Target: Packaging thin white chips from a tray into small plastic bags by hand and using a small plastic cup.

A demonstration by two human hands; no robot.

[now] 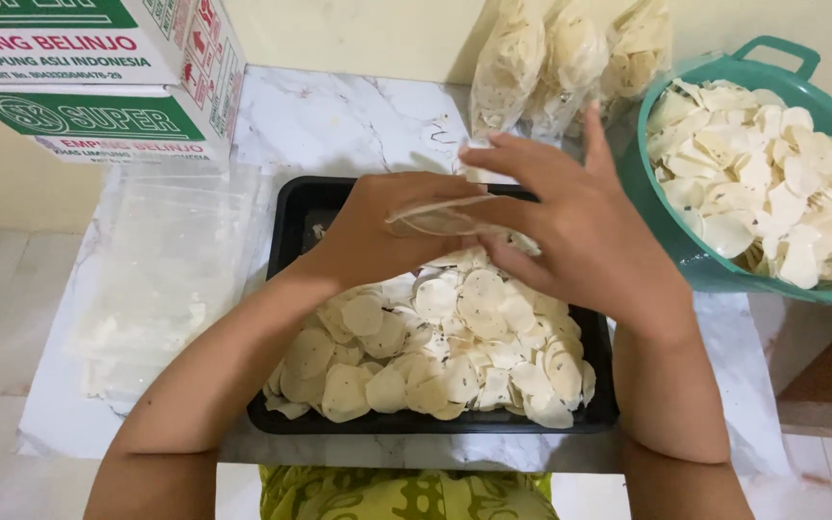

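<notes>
Left hand (377, 231): grasping clear bag (440, 217) mouth, fingers clenched.
Right hand (580, 226): fingers released, spread over bag.
Chips (435, 347): below fingers, in black tray (291, 217).

One head-worn camera looks steeply down, close over the black tray (286, 231).
</notes>
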